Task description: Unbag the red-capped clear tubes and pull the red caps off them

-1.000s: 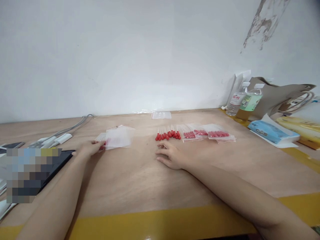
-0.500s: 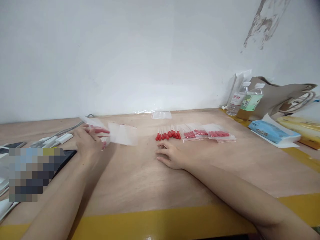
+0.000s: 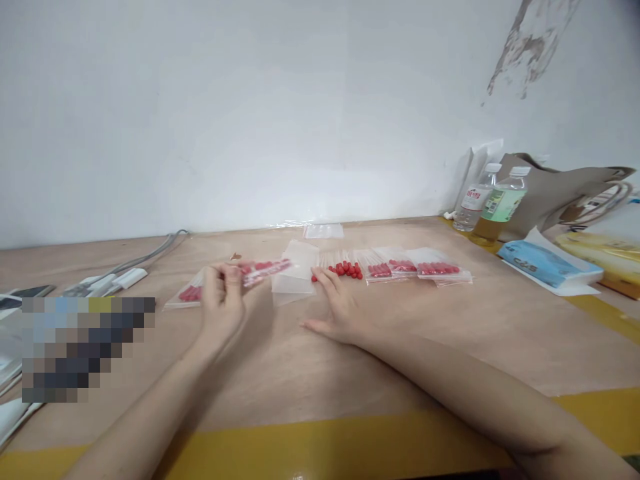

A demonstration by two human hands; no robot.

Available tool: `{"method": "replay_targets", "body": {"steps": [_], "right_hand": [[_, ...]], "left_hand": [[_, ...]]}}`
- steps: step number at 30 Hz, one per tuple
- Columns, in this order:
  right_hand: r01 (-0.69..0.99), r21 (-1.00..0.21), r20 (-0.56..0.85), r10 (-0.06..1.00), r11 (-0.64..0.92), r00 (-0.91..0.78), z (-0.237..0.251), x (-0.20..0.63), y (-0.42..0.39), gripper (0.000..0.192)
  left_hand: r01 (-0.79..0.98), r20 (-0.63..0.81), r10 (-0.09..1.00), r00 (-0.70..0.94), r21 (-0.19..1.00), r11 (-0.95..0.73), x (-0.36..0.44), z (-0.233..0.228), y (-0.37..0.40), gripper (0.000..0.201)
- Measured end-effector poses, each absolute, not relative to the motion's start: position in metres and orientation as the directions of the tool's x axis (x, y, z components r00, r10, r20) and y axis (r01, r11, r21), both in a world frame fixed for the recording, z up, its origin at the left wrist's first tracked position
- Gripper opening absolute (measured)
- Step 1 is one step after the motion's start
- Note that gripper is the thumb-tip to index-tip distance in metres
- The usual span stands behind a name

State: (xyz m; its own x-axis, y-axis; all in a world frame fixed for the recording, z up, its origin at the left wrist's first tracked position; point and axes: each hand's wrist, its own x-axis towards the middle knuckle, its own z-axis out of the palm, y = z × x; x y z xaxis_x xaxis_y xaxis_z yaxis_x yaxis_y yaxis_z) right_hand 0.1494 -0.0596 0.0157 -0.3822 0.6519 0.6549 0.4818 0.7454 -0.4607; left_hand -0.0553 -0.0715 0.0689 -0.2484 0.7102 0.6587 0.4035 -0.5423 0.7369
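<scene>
Left hand (image 3: 223, 299) pinching blurred bag (image 3: 273, 269), red-tipped sticks (image 3: 249, 269) apparently inside.

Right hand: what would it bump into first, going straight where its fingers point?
The right hand would probably meet the left end of the loose red-tipped sticks, or may already touch them; depth is unclear.

Slanted the bare left arm (image 3: 145, 403) from the near left toward the scene's middle. Pinched with the left hand (image 3: 223, 300), with the left thumb (image 3: 233, 281) set against the curled fingers (image 3: 213, 280) and the wrist (image 3: 204, 348) slightly bent. Stretched the bare right arm (image 3: 470, 387) in from the near right, bent at the elbow (image 3: 543, 447). Held the right hand (image 3: 343, 313) palm down, with slightly parted fingers pointing far left and the right thumb (image 3: 315, 326) spread out to the left.
</scene>
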Motion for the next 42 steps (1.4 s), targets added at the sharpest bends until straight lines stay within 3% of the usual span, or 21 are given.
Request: {"method": "replay_targets", "body": {"steps": [2, 4, 6, 8, 10, 14, 17, 19, 25, 29, 32, 37, 40, 42], "right_hand": [[0.465, -0.448, 0.687, 0.627, 0.764, -0.368, 0.017, 0.149, -0.062, 0.085], [0.404, -0.469, 0.704, 0.609, 0.785, -0.366, 0.019, 0.153, -0.061, 0.068], [0.307, -0.51, 0.69, 0.595, 0.803, -0.412, 0.019, 0.161, -0.06, 0.045], [0.208, -0.56, 0.66, 0.584, 0.802, -0.473, 0.018, 0.171, -0.058, 0.028], [0.125, -0.621, 0.621, 0.584, 0.773, -0.523, 0.013, 0.182, -0.057, 0.022], [0.05, -0.714, 0.495, 0.555, 0.698, -0.669, 0.001, 0.201, -0.053, 0.021], [0.088, -0.715, 0.446, 0.55, 0.694, -0.706, -0.001, 0.214, -0.047, 0.023], [0.135, -0.701, 0.433, 0.569, 0.7, -0.699, 0.001, 0.222, -0.041, 0.021], [0.283, -0.787, 0.366, 0.784, 0.548, -0.501, 0.009, 0.241, -0.027, 0.024], [0.342, -0.912, 0.085, 0.921, 0.225, -0.379, 0.018, 0.244, -0.026, 0.025], [0.411, -0.903, -0.027, 0.934, 0.13, -0.356, 0.028, 0.247, -0.032, 0.033], [0.572, -0.796, -0.1, 0.89, 0.196, -0.445, 0.038, 0.256, -0.041, 0.064], [0.525, -0.839, -0.161, 0.855, 0.145, -0.493, 0.036, 0.245, -0.037, 0.058], [0.462, -0.874, -0.105, 0.871, 0.149, -0.48, 0.034, 0.228, -0.032, 0.05]], "left_hand": [[0.249, 0.587, 0.808, -0.056, 0.792, -0.558, -0.038, 0.057, -0.082, 0.021], [0.15, 0.518, 0.84, 0.16, 0.828, -0.54, -0.026, 0.047, -0.092, 0.019], [0.137, 0.467, 0.825, 0.317, 0.839, -0.527, -0.022, 0.043, -0.095, 0.018], [0.227, 0.454, 0.819, 0.351, 0.807, -0.545, -0.026, 0.042, -0.086, 0.022], [0.435, 0.462, 0.827, 0.32, 0.704, -0.561, -0.031, 0.043, -0.065, 0.03], [0.809, 0.262, 0.865, 0.429, 0.314, -0.497, -0.034, 0.036, -0.013, 0.051], [0.916, 0.012, 0.932, 0.361, 0.182, -0.357, -0.033, 0.026, 0.009, 0.061], [0.931, -0.057, 0.936, 0.347, 0.141, -0.336, -0.037, 0.02, 0.015, 0.061], [0.958, -0.043, 0.957, 0.286, 0.053, -0.283, -0.086, 0.022, 0.017, 0.06], [0.961, 0.059, 0.961, 0.269, -0.077, -0.264, -0.127, 0.03, 0.018, 0.053], [0.956, 0.124, 0.955, 0.27, -0.151, -0.251, -0.15, 0.036, 0.017, 0.047], [0.948, 0.251, 0.921, 0.299, -0.192, -0.255, -0.152, 0.045, 0.005, 0.04], [0.938, 0.418, 0.841, 0.345, -0.125, -0.323, -0.124, 0.049, -0.013, 0.039], [0.872, 0.423, 0.789, 0.445, -0.003, -0.49, -0.095, 0.049, -0.028, 0.036]]}}
